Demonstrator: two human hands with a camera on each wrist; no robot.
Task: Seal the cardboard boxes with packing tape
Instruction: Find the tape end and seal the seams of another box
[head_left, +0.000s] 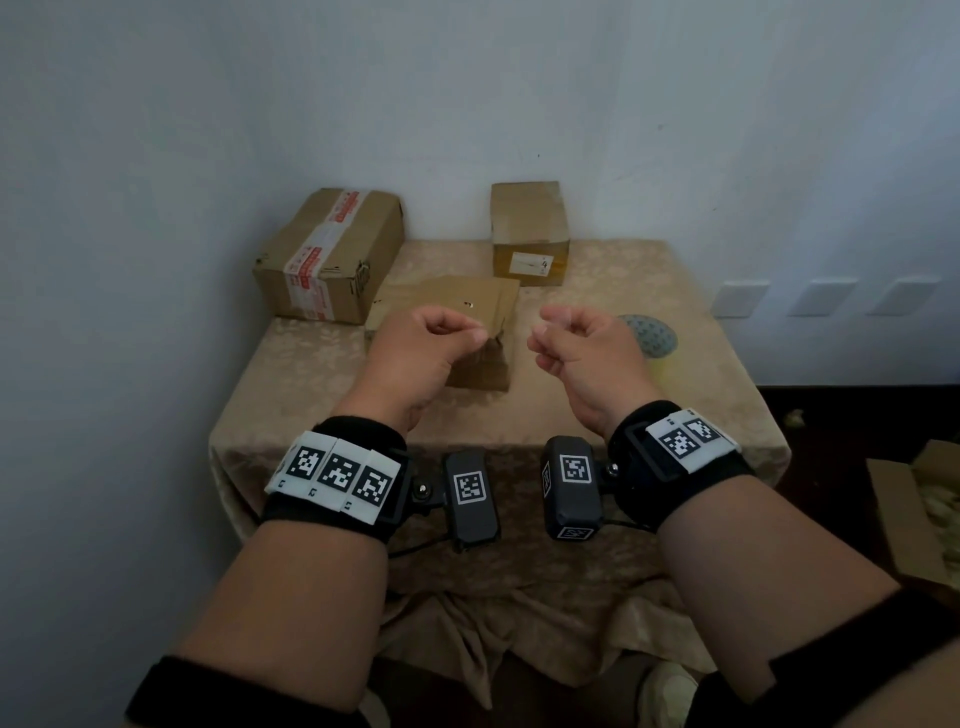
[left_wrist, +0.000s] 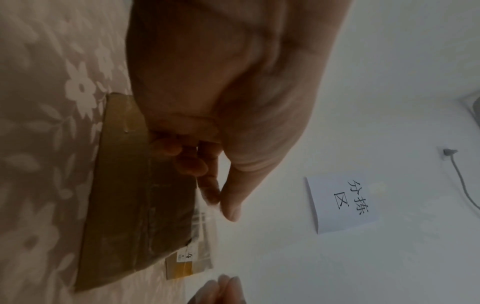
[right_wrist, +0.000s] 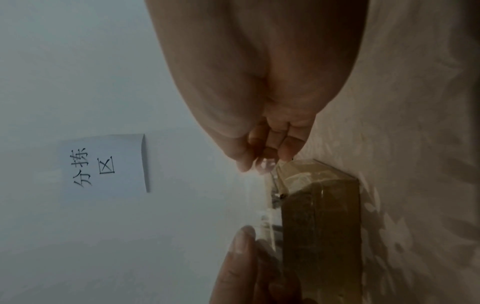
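Note:
A strip of clear packing tape (left_wrist: 205, 226) stretches between my two hands above a small brown cardboard box (head_left: 467, 306) in the middle of the table. My left hand (head_left: 467, 332) pinches one end between thumb and curled fingers. My right hand (head_left: 545, 332) pinches the other end (right_wrist: 265, 205) the same way. Both hands hover just above the box (right_wrist: 322, 226) without touching it. A larger box (head_left: 332, 254) with red and white printed tape sits at the back left. A third box (head_left: 530, 234) with a white label stands at the back right.
The table wears a beige floral cloth (head_left: 311, 389) and stands against a white wall. A round bluish patterned object (head_left: 649, 335) lies right of my right hand. An open cardboard box (head_left: 914, 509) sits on the floor at right. A paper sign (left_wrist: 342, 203) hangs on the wall.

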